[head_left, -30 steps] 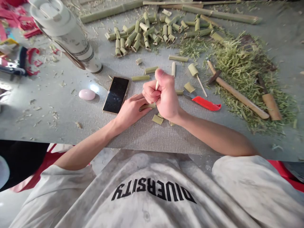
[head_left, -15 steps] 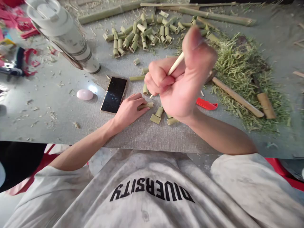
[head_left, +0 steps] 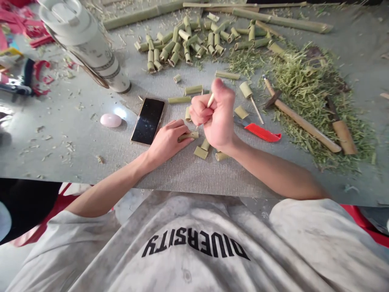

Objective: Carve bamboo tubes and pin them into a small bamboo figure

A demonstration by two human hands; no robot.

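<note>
My left hand (head_left: 170,140) presses a short bamboo tube (head_left: 192,135) against the table, its fingers closed around one end. A small dark hole shows in the tube's side. My right hand (head_left: 217,115) is a fist, thumb uppermost, wrapped around a thin pale stick (head_left: 210,100). The stick slants down to the left, and its lower tip is close to the tube; whether it touches I cannot tell. Just right of the tube lie cut bamboo pieces (head_left: 201,152), partly hidden by my right hand. A red-handled knife (head_left: 263,132) rests to the right of that hand.
A phone (head_left: 148,121), a pink oval object (head_left: 111,120) and a tall white tumbler (head_left: 91,48) stand or lie at left. Many bamboo tubes (head_left: 174,48) are heaped at the back. At right, a hammer-like tool (head_left: 304,115) and a wooden-handled blade (head_left: 344,136) lie on green shavings (head_left: 304,69).
My right fist has come down and slightly left with the stick, away from the camera. My left hand still holds the tube in place. The view has shifted slightly.
</note>
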